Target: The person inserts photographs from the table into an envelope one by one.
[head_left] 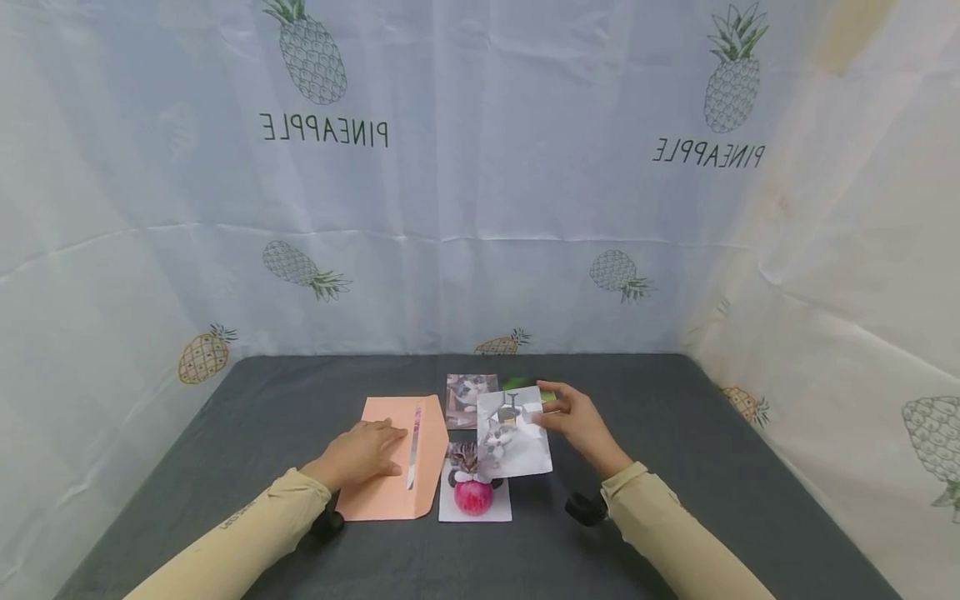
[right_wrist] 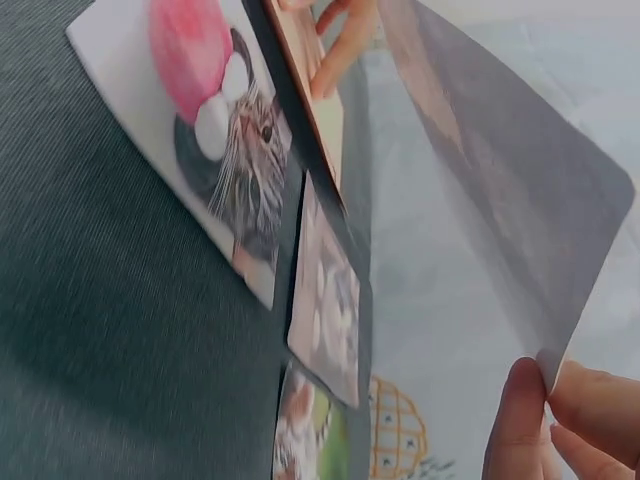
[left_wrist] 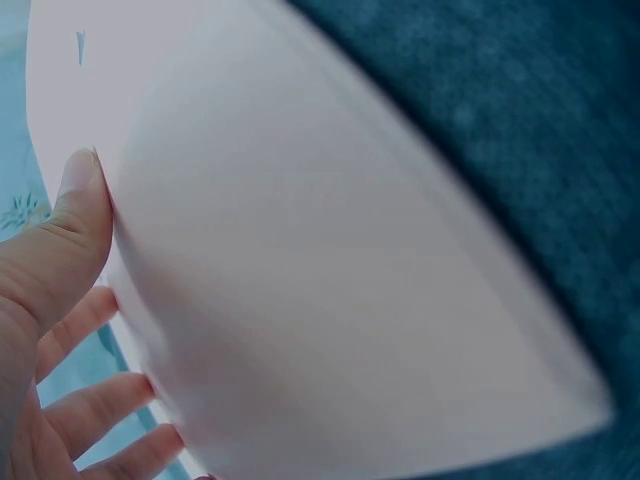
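Left of centre on the dark grey worktop (head_left: 517,554), a peach envelope (head_left: 393,496), pointed flap toward the right, beneath the left hand (head_left: 365,454): fingers and thumb spread apart, in contact with the paper near its opening. In the opening, a narrow strip of a picture (head_left: 414,442), pinkish at the far end and white at the near end. To the right, a photo print of a pale cat and a glass (head_left: 525,446), tilted and raised clear of the worktop, pinched along its right edge between thumb and fingers of the right hand (head_left: 573,417); plain greyish back in the right wrist view. Below this print and partly covered by it in the head view, a photo print of a tabby cat with a pink ball (head_left: 474,497), flat and just beside the envelope flap. Farther from the person, a photo print of a grey-and-white cat (head_left: 461,400) and, next to it on the right, a photo print with green areas (right_wrist: 327,430), mostly hidden from the head camera. On both arms, beige sleeves (head_left: 258,529). Behind the worktop, a whitish curtain (head_left: 465,183) with pineapple drawings and mirror-reversed lettering.
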